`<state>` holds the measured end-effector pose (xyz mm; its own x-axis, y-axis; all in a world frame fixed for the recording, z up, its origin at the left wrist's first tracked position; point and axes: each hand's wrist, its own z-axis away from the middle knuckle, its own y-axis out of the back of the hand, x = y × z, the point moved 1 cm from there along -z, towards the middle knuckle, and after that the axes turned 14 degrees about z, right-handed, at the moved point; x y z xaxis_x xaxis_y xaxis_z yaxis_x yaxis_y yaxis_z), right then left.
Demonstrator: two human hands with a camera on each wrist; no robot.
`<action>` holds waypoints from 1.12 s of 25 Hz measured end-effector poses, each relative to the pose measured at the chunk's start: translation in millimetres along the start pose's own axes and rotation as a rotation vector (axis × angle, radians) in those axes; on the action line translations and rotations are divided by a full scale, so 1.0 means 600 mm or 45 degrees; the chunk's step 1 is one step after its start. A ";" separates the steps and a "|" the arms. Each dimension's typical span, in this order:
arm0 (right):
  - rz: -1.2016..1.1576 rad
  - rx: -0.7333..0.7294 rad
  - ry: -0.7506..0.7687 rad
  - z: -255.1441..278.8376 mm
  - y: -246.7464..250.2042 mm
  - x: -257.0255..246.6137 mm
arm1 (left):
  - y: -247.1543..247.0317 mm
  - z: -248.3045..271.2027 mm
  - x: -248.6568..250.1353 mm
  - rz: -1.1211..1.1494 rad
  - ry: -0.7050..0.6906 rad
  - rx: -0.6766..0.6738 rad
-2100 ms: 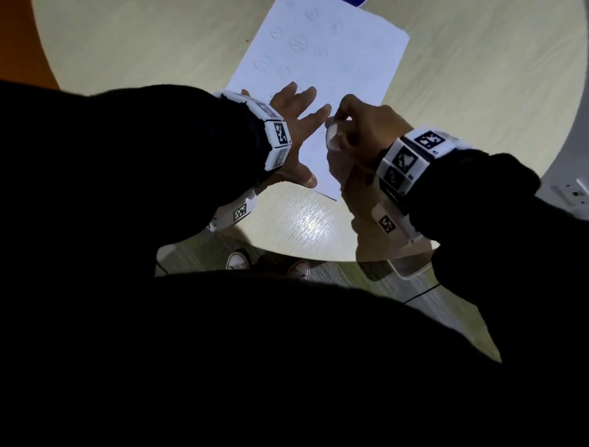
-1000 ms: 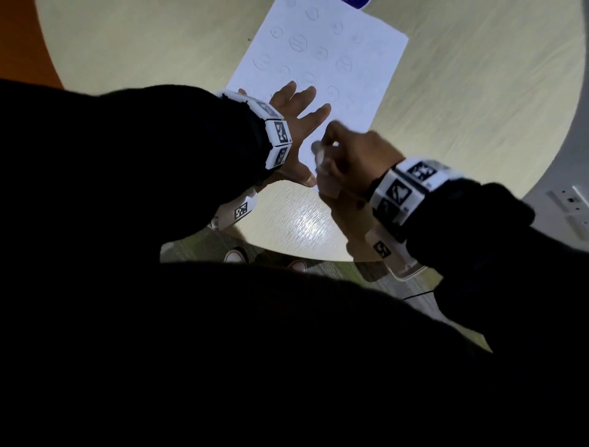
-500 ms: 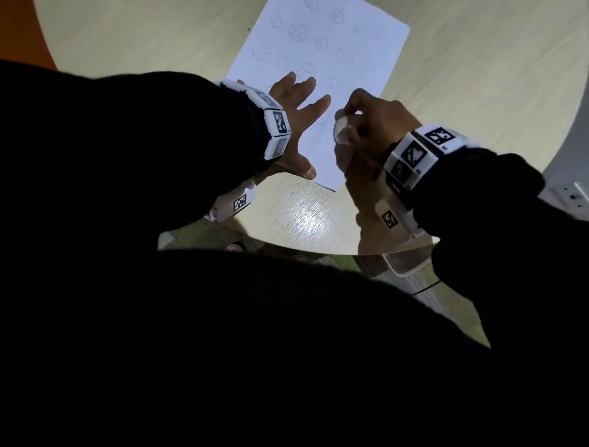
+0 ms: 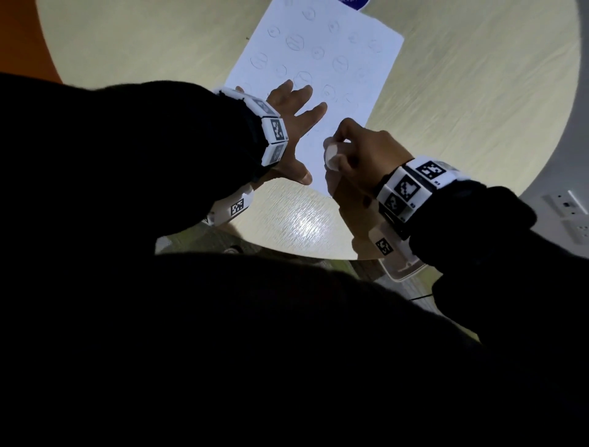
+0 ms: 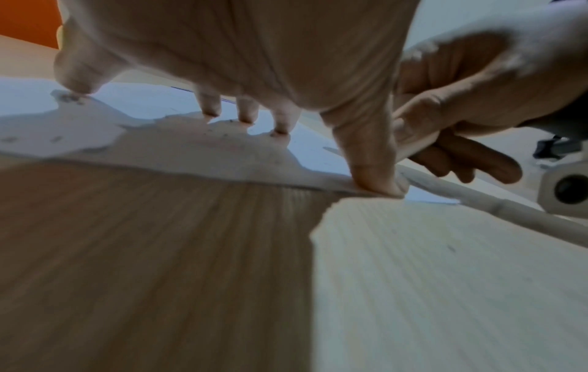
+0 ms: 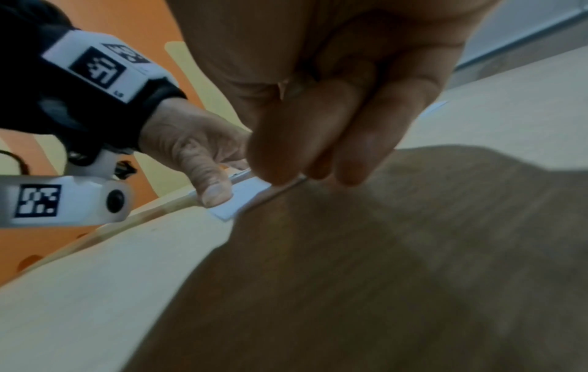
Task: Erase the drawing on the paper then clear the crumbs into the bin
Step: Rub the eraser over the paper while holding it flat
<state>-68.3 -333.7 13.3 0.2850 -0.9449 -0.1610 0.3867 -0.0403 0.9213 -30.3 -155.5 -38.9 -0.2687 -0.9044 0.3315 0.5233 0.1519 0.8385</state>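
Observation:
A white sheet of paper with several faint pencil circles lies on the round pale wooden table. My left hand lies flat with spread fingers on the paper's near-left part, its thumb pressing the near edge. My right hand pinches a white eraser and holds it against the paper's near-right corner. In the right wrist view the curled fingers hide the eraser. No bin is in view.
A dark blue object peeks in at the paper's far edge. An orange surface lies beyond the table at far left. White wall sockets sit at right. The table's near edge runs just below my hands.
My right hand has rubbed the eraser back and forth over the paper's near-right part, toward me, away, and now back toward me. My left hand has stayed pressed on the paper.

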 end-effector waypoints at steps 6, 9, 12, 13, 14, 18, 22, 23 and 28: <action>-0.067 -0.014 -0.035 0.003 -0.008 0.005 | -0.009 0.006 0.023 0.086 0.015 0.017; -0.035 -0.042 -0.025 -0.010 -0.003 0.012 | -0.008 0.009 0.028 0.060 0.046 0.003; -0.036 0.054 -0.101 -0.035 0.020 0.024 | -0.004 0.008 0.030 0.048 0.063 -0.015; -0.047 0.062 -0.098 -0.030 0.019 0.022 | -0.005 0.009 0.032 0.046 0.063 -0.016; -0.040 0.043 -0.052 -0.019 0.012 0.017 | -0.005 0.010 0.032 0.051 0.061 -0.010; 0.033 -0.035 0.100 0.010 -0.005 0.003 | -0.003 0.016 0.037 0.071 0.048 0.013; 0.017 0.133 -0.026 -0.019 0.008 0.023 | -0.002 0.017 0.038 0.068 0.058 0.019; 0.026 0.103 0.024 -0.008 0.001 0.018 | -0.001 0.018 0.037 0.077 0.058 0.028; 0.017 0.090 0.039 -0.005 -0.004 0.013 | 0.002 0.021 0.045 0.069 0.054 0.012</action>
<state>-64.4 -340.2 9.0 0.3167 -0.9352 -0.1582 0.3199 -0.0517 0.9461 -47.3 -174.7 -23.4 -0.2052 -0.9108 0.3581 0.5283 0.2049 0.8239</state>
